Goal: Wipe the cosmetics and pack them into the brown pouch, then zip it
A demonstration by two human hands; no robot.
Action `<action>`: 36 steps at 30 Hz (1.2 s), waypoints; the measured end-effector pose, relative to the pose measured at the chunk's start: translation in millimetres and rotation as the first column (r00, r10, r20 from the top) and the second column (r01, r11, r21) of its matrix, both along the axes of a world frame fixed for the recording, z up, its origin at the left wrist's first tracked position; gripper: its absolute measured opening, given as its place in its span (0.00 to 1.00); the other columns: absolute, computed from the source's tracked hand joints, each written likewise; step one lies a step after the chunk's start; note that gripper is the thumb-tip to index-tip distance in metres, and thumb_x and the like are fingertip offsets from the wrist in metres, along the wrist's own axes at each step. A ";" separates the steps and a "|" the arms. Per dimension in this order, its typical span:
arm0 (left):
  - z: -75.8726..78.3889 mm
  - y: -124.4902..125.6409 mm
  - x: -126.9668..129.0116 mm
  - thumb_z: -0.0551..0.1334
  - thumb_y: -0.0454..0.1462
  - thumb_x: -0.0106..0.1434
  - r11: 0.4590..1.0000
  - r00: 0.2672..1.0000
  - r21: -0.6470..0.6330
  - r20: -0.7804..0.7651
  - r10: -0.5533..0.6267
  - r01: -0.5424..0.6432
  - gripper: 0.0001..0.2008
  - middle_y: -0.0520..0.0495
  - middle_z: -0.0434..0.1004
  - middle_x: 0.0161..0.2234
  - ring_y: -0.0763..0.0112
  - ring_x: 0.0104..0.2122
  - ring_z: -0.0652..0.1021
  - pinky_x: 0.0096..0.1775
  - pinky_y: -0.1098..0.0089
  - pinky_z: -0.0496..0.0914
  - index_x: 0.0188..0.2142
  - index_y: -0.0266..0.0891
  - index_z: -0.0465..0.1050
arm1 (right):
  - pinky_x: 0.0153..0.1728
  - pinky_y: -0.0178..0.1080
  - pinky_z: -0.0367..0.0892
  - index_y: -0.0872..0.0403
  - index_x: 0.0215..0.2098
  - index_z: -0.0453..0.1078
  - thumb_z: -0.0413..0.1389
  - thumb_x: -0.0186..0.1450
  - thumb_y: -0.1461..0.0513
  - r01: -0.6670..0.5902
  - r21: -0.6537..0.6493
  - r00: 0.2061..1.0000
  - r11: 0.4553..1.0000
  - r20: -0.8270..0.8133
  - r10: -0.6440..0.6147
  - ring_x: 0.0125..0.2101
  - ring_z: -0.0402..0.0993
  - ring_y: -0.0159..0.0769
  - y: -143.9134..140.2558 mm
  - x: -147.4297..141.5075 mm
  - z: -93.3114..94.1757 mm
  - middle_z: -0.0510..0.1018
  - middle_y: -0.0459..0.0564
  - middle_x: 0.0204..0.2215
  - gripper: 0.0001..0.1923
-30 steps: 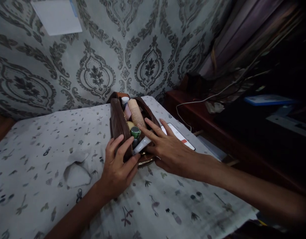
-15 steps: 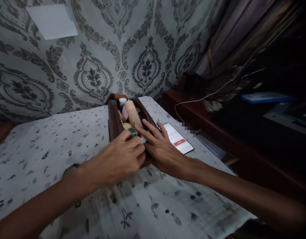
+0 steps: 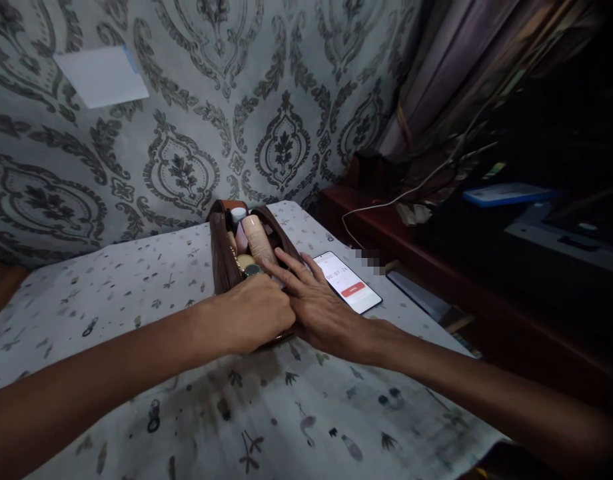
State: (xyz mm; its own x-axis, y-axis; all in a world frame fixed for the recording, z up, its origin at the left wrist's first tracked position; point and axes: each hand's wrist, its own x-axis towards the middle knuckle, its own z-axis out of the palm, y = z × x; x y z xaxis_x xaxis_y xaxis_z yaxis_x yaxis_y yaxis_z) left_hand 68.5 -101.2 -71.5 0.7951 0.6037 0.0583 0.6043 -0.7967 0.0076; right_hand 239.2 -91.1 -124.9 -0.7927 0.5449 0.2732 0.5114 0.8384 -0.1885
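On the wall at far left: a pale sheet of paper [image 3: 102, 75] stuck to the grey patterned wallpaper [image 3: 186, 153]. Below it, the table [image 3: 86, 300], covered in a light cloth printed with small dark motifs.

Left hand [image 3: 251, 313]: forearm crosses the cloth from the lower left; the hand lies over the near end of the brown pouch [image 3: 221, 250], fingers curled down at the pouch mouth. Whether they pinch anything inside is hidden by the hand itself; cannot tell.

Pouch: stands open on the table, near the back edge by the wall, long axis running away from the person. Contents visible at the mouth: a beige tube [image 3: 256, 240] lying lengthwise, a small white cap [image 3: 238, 213] at the far end, a green-capped bottle [image 3: 252, 270] just beyond the left knuckles.

Right hand [image 3: 319, 307]: flat, fingers spread, fingertips resting on the right rim of the pouch, touching the left hand at the knuckles. Nothing held.

Just right of that hand: a phone [image 3: 347, 282], face up on the cloth, screen lit, red button showing.

Further right: a dark wooden sideboard [image 3: 386, 227] with a white cable [image 3: 386, 200] trailing across it; curtain [image 3: 436, 73] above.
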 end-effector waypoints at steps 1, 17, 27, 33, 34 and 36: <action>3.4 1.0 -2.4 0.63 0.27 0.56 0.997 0.995 -0.025 -0.072 -0.069 0.068 0.12 0.49 0.75 0.19 0.66 0.22 0.75 0.27 0.66 0.62 0.19 0.39 0.70 | 0.67 0.65 0.35 0.61 0.49 0.75 0.57 0.60 0.69 -0.014 -0.016 1.000 1.000 0.002 0.014 0.72 0.30 0.54 -0.5 3.0 3.4 0.48 0.63 0.72 0.18; 23.2 -6.9 -13.4 0.56 0.26 0.63 0.996 0.957 -0.004 -0.278 0.080 -0.084 0.12 0.51 0.79 0.24 0.64 0.25 0.79 0.23 0.67 0.54 0.45 0.40 0.69 | 0.58 0.57 0.60 0.55 0.55 0.67 0.48 0.69 0.66 0.000 0.008 0.999 1.000 -0.044 0.000 0.60 0.64 0.49 83.3 -33.2 49.9 0.69 0.60 0.58 0.17; 20.9 -10.8 -14.0 0.55 0.27 0.64 0.995 0.951 0.023 -0.290 0.104 -0.102 0.11 0.48 0.80 0.28 0.60 0.28 0.81 0.24 0.66 0.56 0.43 0.38 0.70 | 0.56 0.59 0.61 0.61 0.59 0.61 0.54 0.66 0.63 -0.010 -0.038 0.999 0.999 -0.032 0.009 0.60 0.61 0.54 78.1 -42.3 51.8 0.64 0.65 0.61 0.24; 16.0 -17.5 -16.9 0.56 0.26 0.61 0.991 0.955 0.105 -0.275 0.114 -0.088 0.13 0.47 0.78 0.26 0.57 0.29 0.80 0.30 0.65 0.65 0.45 0.35 0.69 | 0.58 0.54 0.61 0.56 0.56 0.63 0.50 0.67 0.64 -0.100 -0.066 0.983 0.993 -0.158 0.089 0.58 0.65 0.48 78.1 -30.7 42.2 0.70 0.60 0.55 0.19; 15.7 -18.7 -17.1 0.57 0.26 0.61 0.990 0.954 0.113 -0.277 0.117 -0.088 0.14 0.46 0.77 0.26 0.57 0.29 0.80 0.32 0.64 0.67 0.46 0.34 0.69 | 0.59 0.55 0.60 0.55 0.56 0.64 0.51 0.67 0.63 -0.121 -0.057 0.982 0.991 -0.155 0.111 0.59 0.63 0.48 79.5 -28.4 41.1 0.70 0.60 0.56 0.19; 16.0 -20.7 -17.0 0.57 0.27 0.61 0.988 0.951 0.112 -0.282 0.131 -0.103 0.15 0.46 0.77 0.27 0.56 0.31 0.79 0.35 0.62 0.69 0.48 0.33 0.68 | 0.61 0.57 0.58 0.54 0.55 0.65 0.53 0.66 0.63 -0.156 -0.049 0.981 0.987 -0.126 0.149 0.62 0.61 0.50 82.3 -24.6 40.3 0.67 0.61 0.59 0.19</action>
State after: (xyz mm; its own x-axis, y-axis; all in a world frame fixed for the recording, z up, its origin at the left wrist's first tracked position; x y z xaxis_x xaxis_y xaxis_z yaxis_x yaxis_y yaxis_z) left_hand 51.5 -121.9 -55.5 0.7110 0.6959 -0.1007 0.6584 -0.7092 -0.2522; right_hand 214.6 -8.7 -84.6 -0.8306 0.4382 0.3437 0.3488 0.8904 -0.2924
